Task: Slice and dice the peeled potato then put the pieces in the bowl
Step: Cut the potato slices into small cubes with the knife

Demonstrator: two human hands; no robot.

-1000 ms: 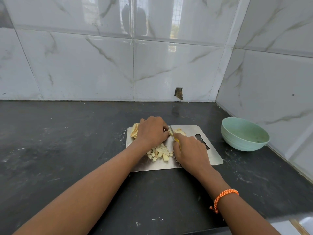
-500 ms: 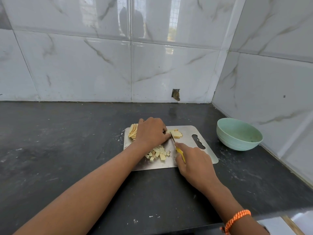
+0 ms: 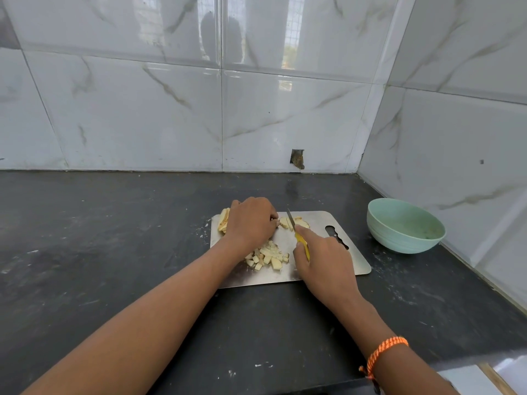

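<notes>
A steel cutting board (image 3: 350, 260) lies on the dark counter. My left hand (image 3: 251, 223) presses down on potato slices (image 3: 224, 220) at the board's far left; most of them are hidden under it. My right hand (image 3: 325, 263) grips a yellow-handled knife (image 3: 302, 243), whose blade rests across a few potato strips (image 3: 296, 223) at the far edge. A heap of diced potato (image 3: 269, 256) sits between my hands. The pale green bowl (image 3: 405, 225) stands to the right of the board with no potato in it.
The black counter (image 3: 99, 252) meets tiled walls at the back and right, forming a corner behind the bowl. A small hole (image 3: 297, 159) shows low in the back wall. An orange bracelet (image 3: 385, 352) circles my right wrist.
The right hand drew back toward me with the knife, then set the blade on the far strips. The left hand stayed on the slices.
</notes>
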